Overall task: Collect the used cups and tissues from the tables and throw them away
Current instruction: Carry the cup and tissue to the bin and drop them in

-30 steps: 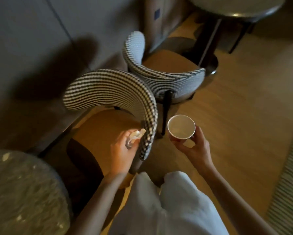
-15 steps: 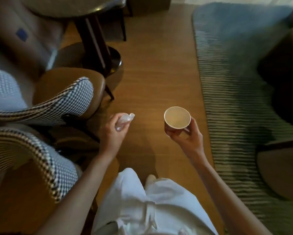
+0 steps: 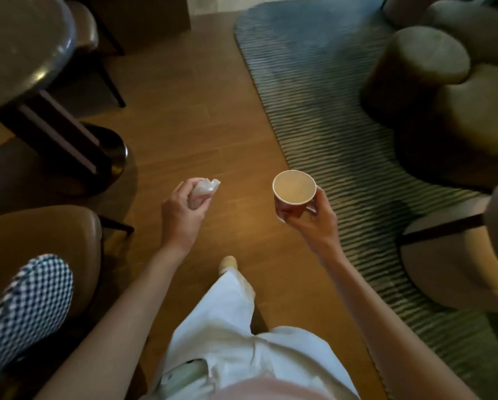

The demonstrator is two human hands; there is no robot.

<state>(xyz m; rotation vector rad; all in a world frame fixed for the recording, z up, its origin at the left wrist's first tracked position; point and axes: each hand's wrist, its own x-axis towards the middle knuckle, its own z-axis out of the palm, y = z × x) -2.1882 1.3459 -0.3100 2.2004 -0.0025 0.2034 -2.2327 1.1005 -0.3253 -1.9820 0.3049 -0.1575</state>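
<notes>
Wooden floor (image 3: pixel 184 116) runs beside a striped rug (image 3: pixel 328 116); left hand (image 3: pixel 181 215) grips a crumpled tissue (image 3: pixel 204 187), right hand (image 3: pixel 311 217) holds a paper cup (image 3: pixel 292 190). Both collected, no bin visible yet

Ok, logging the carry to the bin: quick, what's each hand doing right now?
Left hand: fingers curled round a crumpled white tissue.
Right hand: fingers gripping a paper cup, held upright.

bare forearms (image 3: pixel 132 307), white trousers (image 3: pixel 236 321), pale shoe (image 3: pixel 228 262)
</notes>
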